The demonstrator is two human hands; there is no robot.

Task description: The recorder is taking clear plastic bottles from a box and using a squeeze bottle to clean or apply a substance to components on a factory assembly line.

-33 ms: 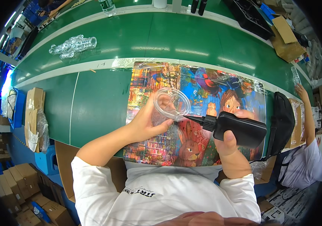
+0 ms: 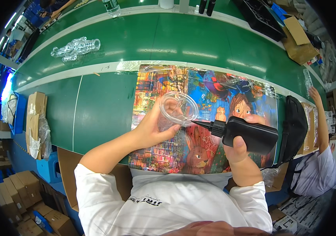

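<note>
My left hand (image 2: pixel 155 122) is closed around a clear round plastic container (image 2: pixel 179 122), thumb at its near side and fingers behind it. Its circular rim faces up toward me, and my fingers show through the transparent wall. In my right hand (image 2: pixel 237 147) is a black squeeze bottle (image 2: pixel 252 135) with a long pointed nozzle, lying on its side in the grip. The nozzle tip points left and is right at the container's rim; whether it touches cannot be told. Beneath both hands lies a colourful illustrated mat (image 2: pixel 156 157) with a rabbit and a child drawn on it.
Clear plastic parts (image 2: pixel 77 48) lie in a cluster on the green table (image 2: pixel 101 106) at the far left. A black bag (image 2: pixel 294 122) sits right of the mat. Beyond it, a co-worker's arm (image 2: pixel 320 114) reaches over the table. A plastic-wrapped cardboard piece (image 2: pixel 37 122) stands at the left end.
</note>
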